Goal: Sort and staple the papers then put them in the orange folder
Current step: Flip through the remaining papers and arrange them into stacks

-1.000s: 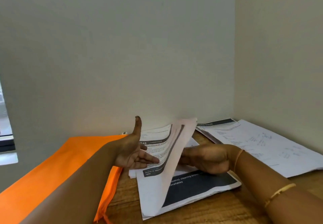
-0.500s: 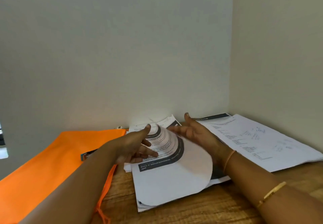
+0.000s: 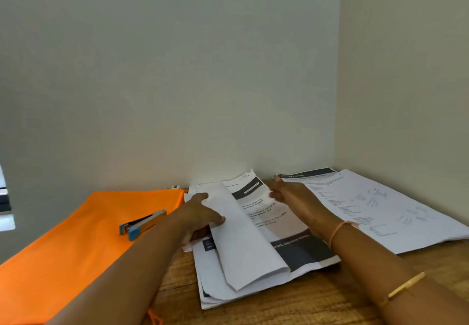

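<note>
A pile of printed papers (image 3: 299, 251) with dark bands lies in the middle of the wooden table. Its top sheets (image 3: 243, 246) are folded over to the left, blank side up. My left hand (image 3: 203, 213) holds these turned sheets at their left edge, thumb on top. My right hand (image 3: 297, 197) lies with fingers straight on the exposed printed page near its top. The orange folder (image 3: 76, 256) lies flat on the left. A blue and silver stapler (image 3: 142, 224) rests on the folder.
A second spread of white printed sheets (image 3: 375, 208) lies at the right, in the corner of two plain walls. Bare wooden table (image 3: 317, 302) shows in front of the pile. A small object (image 3: 175, 187) sits by the wall behind the folder.
The curled top sheets have been turned over to the left and now lie flatter. My right hand moved onto the exposed page. The view shifted and the stapler is now in sight.
</note>
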Action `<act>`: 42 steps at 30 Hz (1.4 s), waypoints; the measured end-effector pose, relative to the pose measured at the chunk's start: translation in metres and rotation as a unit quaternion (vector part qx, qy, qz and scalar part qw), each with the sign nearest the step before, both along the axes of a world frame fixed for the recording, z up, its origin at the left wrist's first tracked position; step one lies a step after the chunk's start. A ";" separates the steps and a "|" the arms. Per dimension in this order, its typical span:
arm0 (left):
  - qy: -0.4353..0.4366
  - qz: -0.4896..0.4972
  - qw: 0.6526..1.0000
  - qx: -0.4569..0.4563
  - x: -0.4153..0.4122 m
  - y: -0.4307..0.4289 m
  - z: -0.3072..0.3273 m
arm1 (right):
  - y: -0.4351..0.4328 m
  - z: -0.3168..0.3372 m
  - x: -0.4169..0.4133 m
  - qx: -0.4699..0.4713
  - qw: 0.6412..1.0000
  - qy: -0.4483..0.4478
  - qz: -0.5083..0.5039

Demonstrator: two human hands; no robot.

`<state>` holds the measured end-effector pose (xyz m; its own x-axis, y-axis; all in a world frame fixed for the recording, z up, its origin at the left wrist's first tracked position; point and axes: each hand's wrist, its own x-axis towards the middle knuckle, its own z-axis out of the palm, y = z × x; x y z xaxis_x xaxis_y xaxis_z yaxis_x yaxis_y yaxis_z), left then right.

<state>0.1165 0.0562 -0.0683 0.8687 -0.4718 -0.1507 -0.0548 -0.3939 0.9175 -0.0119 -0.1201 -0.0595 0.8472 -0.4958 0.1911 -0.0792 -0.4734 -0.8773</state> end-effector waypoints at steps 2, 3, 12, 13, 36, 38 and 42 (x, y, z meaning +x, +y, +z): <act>0.005 -0.007 1.000 -0.015 0.002 0.001 -0.001 | -0.009 0.002 -0.001 -0.099 0.992 0.036 -0.067; 0.014 -0.011 1.000 -0.019 0.003 0.001 0.000 | -0.013 0.002 -0.001 -0.109 0.990 0.047 -0.081; 0.004 -0.013 1.000 0.013 0.003 -0.001 -0.003 | -0.015 0.003 -0.002 -0.071 0.993 0.023 -0.089; 0.005 -0.013 1.000 0.014 0.003 -0.001 -0.003 | -0.015 0.003 -0.003 -0.071 0.993 0.022 -0.089; -0.028 -0.009 0.998 0.051 -0.003 -0.004 -0.002 | -0.026 0.004 -0.010 0.214 0.976 0.001 -0.030; -0.050 -0.022 0.996 0.074 -0.003 -0.004 -0.002 | -0.030 0.005 -0.012 0.223 0.974 0.004 -0.046; -0.031 -0.007 0.998 0.054 -0.006 -0.004 -0.001 | -0.031 0.007 -0.011 0.227 0.972 -0.019 -0.060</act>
